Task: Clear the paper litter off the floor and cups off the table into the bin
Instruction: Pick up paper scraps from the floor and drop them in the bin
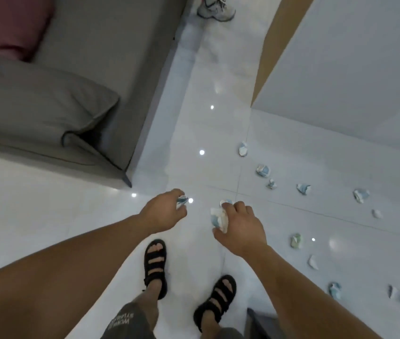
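Note:
Standing on a white tiled floor, I look down at both hands. My left hand (163,211) pinches a small crumpled white-and-blue paper ball (181,200). My right hand (239,225) grips crumpled paper wads (218,217), with another bit showing above its fingers. Several more crumpled paper pieces lie scattered on the floor to the right, among them one (243,149) near the table, one (263,170) below it, and one (295,241) beside my right arm. No bin or cups are in view.
A grey sofa (47,99) with a maroon cushion (10,23) fills the upper left. A white table top (353,69) with a wooden edge occupies the upper right. A sneaker (216,8) sits at the top. My sandalled feet (156,263) stand below my hands. A dark object (260,321) sits bottom right.

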The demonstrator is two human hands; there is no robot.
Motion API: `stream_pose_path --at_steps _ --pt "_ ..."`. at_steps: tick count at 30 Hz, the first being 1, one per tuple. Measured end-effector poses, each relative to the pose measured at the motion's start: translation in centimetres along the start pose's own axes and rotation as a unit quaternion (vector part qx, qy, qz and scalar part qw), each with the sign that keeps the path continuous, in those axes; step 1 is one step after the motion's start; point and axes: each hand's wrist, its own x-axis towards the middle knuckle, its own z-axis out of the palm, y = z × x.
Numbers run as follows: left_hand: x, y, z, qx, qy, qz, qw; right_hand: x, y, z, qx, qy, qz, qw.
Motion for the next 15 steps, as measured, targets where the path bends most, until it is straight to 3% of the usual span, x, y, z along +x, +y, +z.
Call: stream_pose_path --at_steps 7,15 --pt "-16.4 0.7 -8.7 -0.044 0.122 -0.055 0.990 -6.6 -10.2 -10.8 -0.051 0.011 -0.142 0.989" --pt "-35.7 -4.3 -7.2 -0.136 0.239 -0.181 0.944 -14.6 -23.3 -13.6 -0.134 0.016 -0.333 0.933"
